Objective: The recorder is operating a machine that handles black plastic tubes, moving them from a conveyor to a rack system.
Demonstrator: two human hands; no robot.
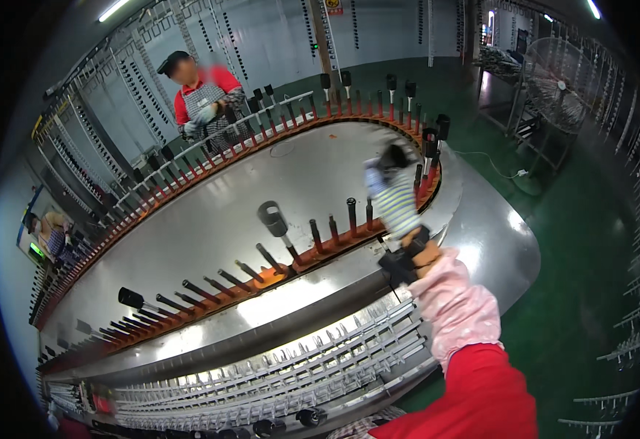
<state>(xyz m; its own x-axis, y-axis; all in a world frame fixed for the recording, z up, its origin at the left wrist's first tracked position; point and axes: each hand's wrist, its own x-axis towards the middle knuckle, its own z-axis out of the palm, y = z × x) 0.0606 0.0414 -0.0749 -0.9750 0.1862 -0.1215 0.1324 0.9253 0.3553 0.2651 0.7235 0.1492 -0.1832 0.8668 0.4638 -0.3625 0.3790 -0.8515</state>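
Right hand (394,203), striped glove, is a blur at the track's near right; dark piece (393,157) by the fingers, can't tell if gripped. Near posts (351,212) mostly bare; farther right, several wear black cups (443,126). Partway, I'd say.

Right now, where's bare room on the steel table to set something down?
Free: tabletop centre inside the spindle track, left of the right hand; rounded table end right of the track. Crowded: the track, metal racks below the near side.
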